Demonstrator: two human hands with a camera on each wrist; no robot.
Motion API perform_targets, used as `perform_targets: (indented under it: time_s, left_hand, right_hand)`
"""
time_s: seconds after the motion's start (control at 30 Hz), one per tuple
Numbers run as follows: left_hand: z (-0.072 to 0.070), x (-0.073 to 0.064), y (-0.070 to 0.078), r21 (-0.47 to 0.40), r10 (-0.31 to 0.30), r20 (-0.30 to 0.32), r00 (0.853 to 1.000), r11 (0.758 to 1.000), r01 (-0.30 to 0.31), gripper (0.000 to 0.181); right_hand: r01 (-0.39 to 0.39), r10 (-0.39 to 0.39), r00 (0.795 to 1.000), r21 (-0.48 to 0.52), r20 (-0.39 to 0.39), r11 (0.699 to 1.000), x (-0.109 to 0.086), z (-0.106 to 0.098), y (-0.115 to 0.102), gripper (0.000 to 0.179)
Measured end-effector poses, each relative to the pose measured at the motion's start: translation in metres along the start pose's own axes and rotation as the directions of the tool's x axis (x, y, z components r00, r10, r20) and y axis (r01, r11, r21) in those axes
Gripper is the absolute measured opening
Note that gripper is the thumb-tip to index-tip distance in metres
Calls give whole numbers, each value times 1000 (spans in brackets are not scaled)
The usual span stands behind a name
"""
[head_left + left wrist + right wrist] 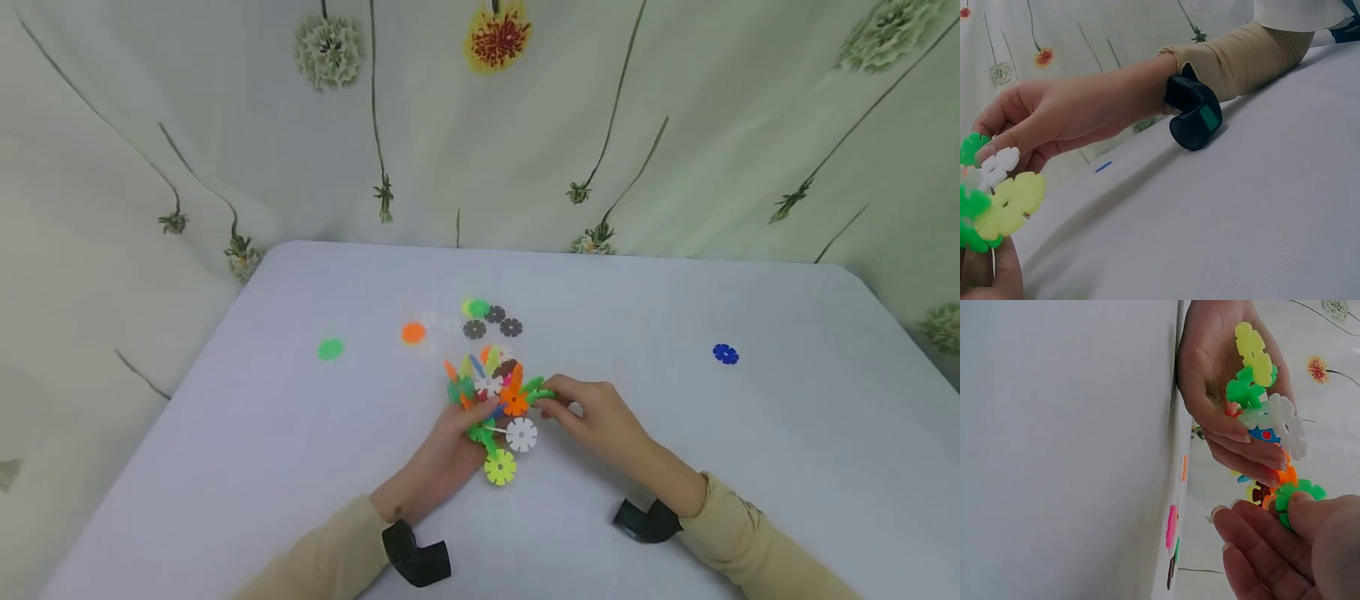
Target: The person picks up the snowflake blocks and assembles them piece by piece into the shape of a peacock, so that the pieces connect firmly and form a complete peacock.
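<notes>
My left hand [448,443] grips a many-coloured cluster of interlocking snowflake discs [514,400] over the middle of the table. A white disc [521,434] and a yellow disc [500,467] jut out from its near side. At the cluster's right side my right hand [602,414] pinches a green disc [1299,494] between thumb and fingers, right against an orange disc. In the right wrist view the left hand's fingers curl round the cluster and partly hide it. Yellow, green and white discs cover part of the left hand's work in the left wrist view.
Beyond the hands lie loose discs: several dark and green ones in a group, with an orange disc [413,333] beside them. A lone green disc [330,349] is at left, a blue disc [725,354] at right. A flower-printed cloth [525,150] hangs behind the white table [240,433].
</notes>
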State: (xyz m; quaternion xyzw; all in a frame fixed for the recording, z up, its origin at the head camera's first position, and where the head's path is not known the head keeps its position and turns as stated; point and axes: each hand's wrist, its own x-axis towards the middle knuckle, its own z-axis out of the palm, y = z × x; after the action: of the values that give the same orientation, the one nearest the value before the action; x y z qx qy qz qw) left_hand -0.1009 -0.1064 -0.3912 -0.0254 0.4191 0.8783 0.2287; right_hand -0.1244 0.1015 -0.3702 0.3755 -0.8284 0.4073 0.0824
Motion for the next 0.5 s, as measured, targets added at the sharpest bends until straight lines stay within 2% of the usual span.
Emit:
perform_targets:
  time_s: [0.17,0.33,0.4,0.5]
  left_hand:
    - [-1,-4,-2,59,-5,31,1000,998,4,58]
    - [-2,-2,-3,114,29,64,997,993,-37,51]
    - [-2,-2,-3,138,35,61,998,989,-43,47]
    - [-3,-3,-3,177,38,24,999,983,-42,46]
  right_hand:
    - [-10,12,999,-45,50,999,-2,1,1,15]
    - [-50,60,994,-107,93,993,-3,2,1,16]
    - [-49,62,993,-122,102,991,-3,2,1,15]
    - [0,19,993,-164,118,986,-4,2,0,14]
